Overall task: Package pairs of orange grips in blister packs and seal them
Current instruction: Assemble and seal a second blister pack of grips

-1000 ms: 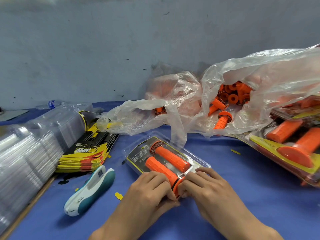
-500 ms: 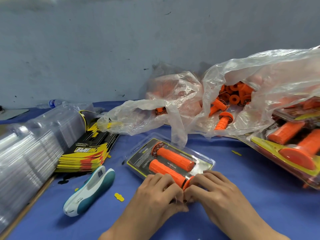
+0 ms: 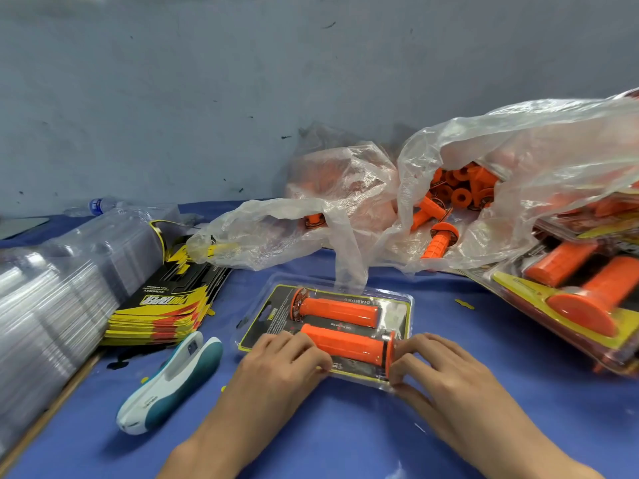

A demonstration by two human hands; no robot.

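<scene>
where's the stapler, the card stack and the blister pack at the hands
stapler [image 3: 171, 378], head view, middle of its body
card stack [image 3: 166, 299], head view, logo on the top card
blister pack [image 3: 394, 307], head view, clear cover near its far right corner

The left hand [image 3: 283, 361] and the right hand [image 3: 439, 368] are both bare, fingers [image 3: 294, 344] slender and knuckles plain (nails too small to judge). Behind each hand the wrist and forearm are uncovered.

The blister pack [image 3: 325, 326] lies centre, card stack [image 3: 162, 305] to its left, bag of grips [image 3: 484, 188] behind
</scene>
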